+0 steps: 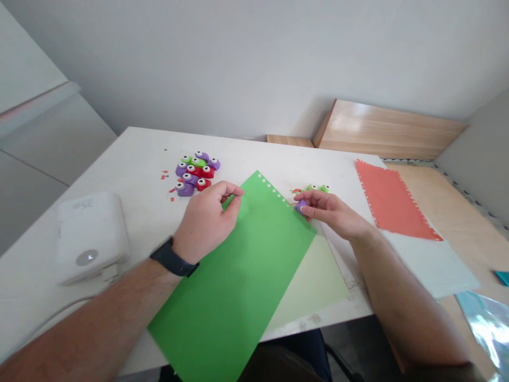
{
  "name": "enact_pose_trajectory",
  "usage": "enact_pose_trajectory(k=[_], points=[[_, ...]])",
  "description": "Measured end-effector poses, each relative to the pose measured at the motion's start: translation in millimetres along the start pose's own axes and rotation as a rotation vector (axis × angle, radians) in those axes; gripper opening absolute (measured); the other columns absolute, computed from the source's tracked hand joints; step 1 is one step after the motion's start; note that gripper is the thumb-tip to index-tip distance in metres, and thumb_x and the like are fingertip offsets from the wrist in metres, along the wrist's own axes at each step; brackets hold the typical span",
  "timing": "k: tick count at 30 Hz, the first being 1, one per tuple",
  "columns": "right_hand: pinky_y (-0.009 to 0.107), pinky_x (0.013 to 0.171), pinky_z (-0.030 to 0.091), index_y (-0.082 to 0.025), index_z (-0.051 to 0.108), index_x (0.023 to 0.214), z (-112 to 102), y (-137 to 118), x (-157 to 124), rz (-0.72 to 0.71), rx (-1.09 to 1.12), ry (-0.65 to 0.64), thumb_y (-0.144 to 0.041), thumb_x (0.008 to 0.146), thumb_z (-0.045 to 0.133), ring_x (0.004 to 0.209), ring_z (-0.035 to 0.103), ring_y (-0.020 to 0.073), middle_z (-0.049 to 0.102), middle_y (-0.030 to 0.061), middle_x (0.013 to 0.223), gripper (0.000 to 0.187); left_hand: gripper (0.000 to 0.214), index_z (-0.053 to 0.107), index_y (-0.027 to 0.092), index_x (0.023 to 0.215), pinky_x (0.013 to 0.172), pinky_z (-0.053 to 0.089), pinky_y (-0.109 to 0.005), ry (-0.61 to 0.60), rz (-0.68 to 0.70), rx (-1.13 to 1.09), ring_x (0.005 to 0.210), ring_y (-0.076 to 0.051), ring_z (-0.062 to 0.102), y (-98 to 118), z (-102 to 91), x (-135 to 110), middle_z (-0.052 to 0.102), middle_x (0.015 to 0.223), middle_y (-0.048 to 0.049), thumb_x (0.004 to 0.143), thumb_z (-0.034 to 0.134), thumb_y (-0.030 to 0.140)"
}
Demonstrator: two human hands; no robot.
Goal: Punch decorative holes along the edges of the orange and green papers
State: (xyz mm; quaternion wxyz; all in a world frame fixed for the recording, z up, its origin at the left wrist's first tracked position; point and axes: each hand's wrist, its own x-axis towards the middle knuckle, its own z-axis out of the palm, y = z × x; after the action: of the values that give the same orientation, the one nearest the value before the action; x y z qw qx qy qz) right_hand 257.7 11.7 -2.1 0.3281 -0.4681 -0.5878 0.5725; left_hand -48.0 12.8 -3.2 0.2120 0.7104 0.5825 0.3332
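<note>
A sheet of green paper (246,265) lies slantwise over the table's front edge, with a row of small star-shaped holes along its upper right edge. My right hand (326,209) pinches a purple paper punch (301,206) at that edge, by the end of the row. Over the sheet's left edge is my left hand (212,215), wearing a dark wristband. Its thumb and forefinger are drawn together; whatever lies between them, if anything, is hidden. Two green punches (319,188) stand just behind my right hand, close to some red and orange paper bits (296,191).
Purple, green and red punches (194,171) cluster at the back left, beside loose red cut-outs (164,175). A white device (92,236) with a cable stands left. Pale green paper (314,281) lies under the green sheet. Red-orange paper (393,199) with punched edges lies right.
</note>
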Motion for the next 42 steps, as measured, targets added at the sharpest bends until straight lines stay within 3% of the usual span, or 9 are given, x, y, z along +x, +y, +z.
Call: enact_pose_trajectory(k=[17, 27, 42], points=[[0.032, 0.086, 0.045, -0.020, 0.069, 0.121, -1.4, -1.1, -1.9, 0.001, 0.014, -0.063, -0.034, 0.090, 0.077, 0.095, 0.059, 0.0174, 0.068, 0.0056, 0.107, 0.035, 0.020, 0.070, 0.026, 0.106, 0.067, 0.046, -0.033, -0.003, -0.014, 0.027, 0.065, -0.017, 0.060, -1.2, 0.4, -0.2, 0.074, 0.088, 0.0012, 0.093, 0.060, 0.038], [0.030, 0.079, 0.044, -0.021, 0.068, 0.124, -2.1, -1.3, -2.5, -0.002, -0.044, -0.106, -0.033, 0.090, 0.076, 0.088, 0.057, 0.0159, 0.065, 0.0035, 0.101, 0.037, 0.018, 0.070, 0.025, 0.106, 0.077, 0.051, -0.033, 0.002, -0.014, -0.032, 0.085, -0.020, 0.069, 0.4, 0.0, 0.4, 0.076, 0.097, 0.0001, 0.093, 0.061, 0.035], [0.033, 0.082, 0.047, -0.021, 0.069, 0.125, 0.3, 0.2, -1.4, 0.021, -0.083, -0.077, -0.036, 0.088, 0.077, 0.089, 0.060, 0.0176, 0.068, 0.0039, 0.100, 0.041, 0.022, 0.069, 0.025, 0.107, 0.077, 0.052, -0.033, -0.011, -0.025, -0.034, 0.083, -0.021, 0.068, 5.0, -2.4, -1.2, 0.076, 0.099, -0.0015, 0.094, 0.059, 0.038]])
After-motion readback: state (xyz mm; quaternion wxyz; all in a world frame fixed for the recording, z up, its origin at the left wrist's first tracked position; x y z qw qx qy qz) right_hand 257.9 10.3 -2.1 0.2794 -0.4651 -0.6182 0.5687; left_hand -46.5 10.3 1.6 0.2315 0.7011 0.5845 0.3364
